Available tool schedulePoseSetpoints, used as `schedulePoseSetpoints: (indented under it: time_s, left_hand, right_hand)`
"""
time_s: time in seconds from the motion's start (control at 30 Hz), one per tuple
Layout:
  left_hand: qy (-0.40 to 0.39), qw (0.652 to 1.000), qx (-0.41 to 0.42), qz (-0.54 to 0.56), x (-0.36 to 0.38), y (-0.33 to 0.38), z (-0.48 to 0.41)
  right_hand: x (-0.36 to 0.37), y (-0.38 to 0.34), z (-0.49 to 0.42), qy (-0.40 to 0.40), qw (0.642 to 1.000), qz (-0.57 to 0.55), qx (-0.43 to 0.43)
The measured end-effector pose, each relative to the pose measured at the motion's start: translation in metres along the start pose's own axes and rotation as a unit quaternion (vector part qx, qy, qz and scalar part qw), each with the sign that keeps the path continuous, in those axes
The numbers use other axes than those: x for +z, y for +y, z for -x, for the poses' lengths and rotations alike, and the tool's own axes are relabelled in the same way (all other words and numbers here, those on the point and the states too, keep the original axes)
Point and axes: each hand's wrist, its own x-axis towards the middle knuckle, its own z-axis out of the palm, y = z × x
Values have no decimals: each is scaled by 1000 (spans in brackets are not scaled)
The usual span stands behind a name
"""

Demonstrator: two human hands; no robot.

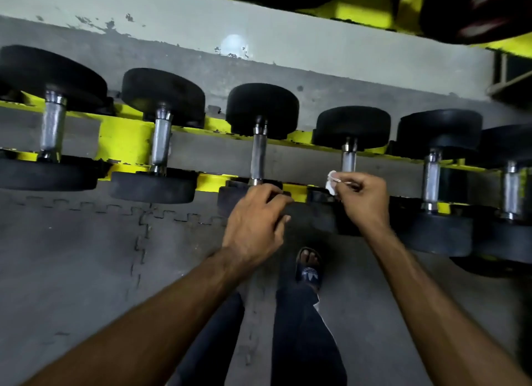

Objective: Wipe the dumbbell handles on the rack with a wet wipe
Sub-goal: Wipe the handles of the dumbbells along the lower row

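Note:
Several black dumbbells with chrome handles lie across a yellow rack [126, 139]. My right hand [362, 197] pinches a small white wet wipe [331, 182] at the near end of the fourth dumbbell's handle [349, 158]. My left hand [256, 221] hovers with loosely curled fingers over the near weight of the third dumbbell, just below its handle [257, 158]; I see nothing held in it. The near heads of both dumbbells are partly hidden by my hands.
An upper yellow shelf [365, 14] with dark weights hangs over the top right. Grey interlocking floor mats [86, 256] lie below the rack. My sandalled foot [309, 266] and dark trousers stand under my hands. A grey wall runs behind the rack.

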Motion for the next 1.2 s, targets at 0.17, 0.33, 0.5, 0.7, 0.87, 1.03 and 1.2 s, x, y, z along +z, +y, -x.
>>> schedulePoseSetpoints:
  time_s: [0.17, 0.33, 0.5, 0.7, 0.87, 1.03, 1.2]
  left_hand:
    - [-23, 999, -32, 35, 40, 47, -17]
    - [-39, 992, -93, 70, 76, 80, -24]
    - [-13, 985, -148, 91, 101, 93, -25]
    - [21, 979, -183, 90, 110, 95, -24]
    - [16, 977, -193, 90, 110, 96, -25]
    - [8, 973, -215, 81, 108, 97, -27]
    - [5, 972, -227, 69, 107, 99, -33]
  right_hand:
    - [-45, 36, -18, -42, 998, 34, 30]
    - [-64, 58, -43, -125, 990, 36, 55]
    - [-60, 71, -69, -245, 952, 132, -123]
    - [-49, 42, -93, -379, 724, 396, -417]
    - [-5, -8, -91, -458, 559, 605, -333]
    - [-5, -22, -93, -473, 606, 566, -298]
    - [-52, 26, -94, -393, 796, 353, -294]
